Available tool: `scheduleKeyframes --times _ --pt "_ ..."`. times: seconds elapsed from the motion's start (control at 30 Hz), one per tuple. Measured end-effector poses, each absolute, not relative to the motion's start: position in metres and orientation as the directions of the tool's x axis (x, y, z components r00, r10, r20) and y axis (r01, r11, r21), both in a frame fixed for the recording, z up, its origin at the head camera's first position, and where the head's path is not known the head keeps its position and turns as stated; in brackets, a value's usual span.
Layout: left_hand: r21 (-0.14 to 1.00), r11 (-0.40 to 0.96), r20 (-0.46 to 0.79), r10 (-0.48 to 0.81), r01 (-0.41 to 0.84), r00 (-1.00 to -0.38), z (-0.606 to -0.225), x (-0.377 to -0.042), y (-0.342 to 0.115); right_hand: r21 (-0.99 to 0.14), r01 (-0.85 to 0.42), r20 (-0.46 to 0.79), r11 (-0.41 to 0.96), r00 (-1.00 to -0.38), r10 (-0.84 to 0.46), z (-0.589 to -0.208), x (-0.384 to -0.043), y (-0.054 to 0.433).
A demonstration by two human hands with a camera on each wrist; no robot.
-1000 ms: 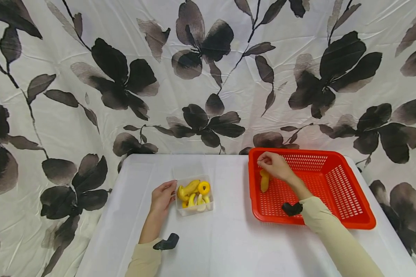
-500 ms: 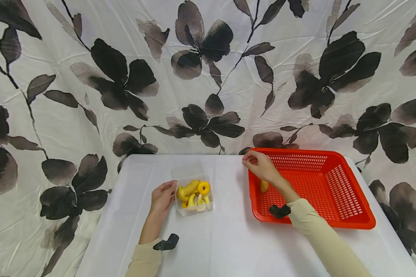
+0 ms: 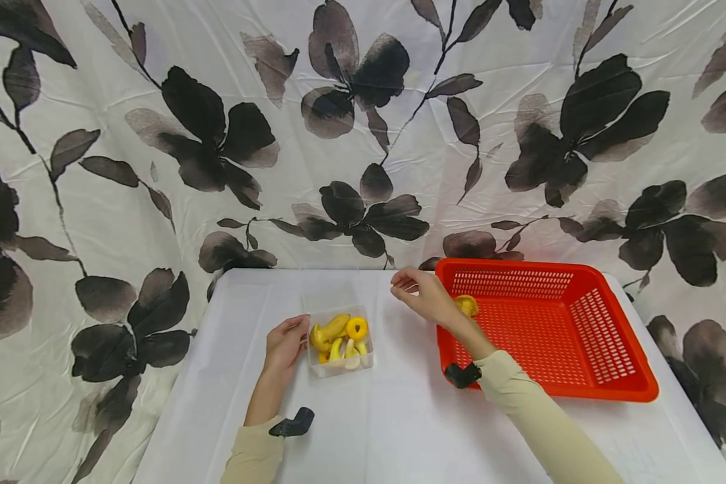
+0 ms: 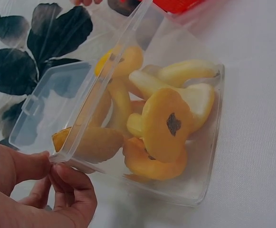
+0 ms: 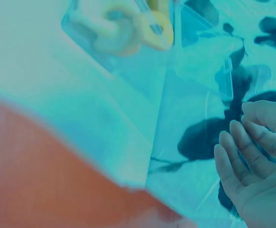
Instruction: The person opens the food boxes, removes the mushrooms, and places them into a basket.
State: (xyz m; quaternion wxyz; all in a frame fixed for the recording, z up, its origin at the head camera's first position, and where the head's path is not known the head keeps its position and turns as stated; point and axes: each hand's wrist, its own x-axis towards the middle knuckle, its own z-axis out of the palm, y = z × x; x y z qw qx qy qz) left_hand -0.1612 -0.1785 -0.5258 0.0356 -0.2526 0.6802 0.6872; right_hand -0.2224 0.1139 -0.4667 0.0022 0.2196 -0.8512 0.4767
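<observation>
A clear plastic box (image 3: 341, 368) stands on the white table, filled with several yellow mushrooms (image 3: 333, 328). My left hand (image 3: 286, 343) pinches its left rim between thumb and fingers, as the left wrist view shows closely. In that view the mushrooms (image 4: 168, 123) show round caps and pale stems, and the box's clear lid (image 4: 57, 107) hangs folded back. My right hand (image 3: 420, 296) is in the air just left of the red basket (image 3: 556, 384), holding nothing, its fingers loosely bent in the right wrist view. Another yellow mushroom (image 3: 467, 306) lies inside the basket, partly hidden by my right forearm.
A white cloth covers the table (image 3: 387, 417). Behind it hangs a white curtain (image 3: 460, 40) with dark flower prints. The red basket has slotted walls and fills the table's right side. A dark wrist mount (image 3: 462, 375) sits on my right sleeve.
My right hand has moved left from over the basket to the gap between basket and box, uncovering the top of the mushroom in the basket. The left hand and box stay in place.
</observation>
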Motion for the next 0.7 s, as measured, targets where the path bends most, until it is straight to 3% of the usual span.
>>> scheduleKeyframes --times 0.7 --pt "0.915 -0.079 -0.401 -0.287 -0.396 -0.870 -0.527 -0.162 -0.180 -0.799 -0.461 0.179 0.387 -0.796 -0.579 -0.489 -0.215 0.050"
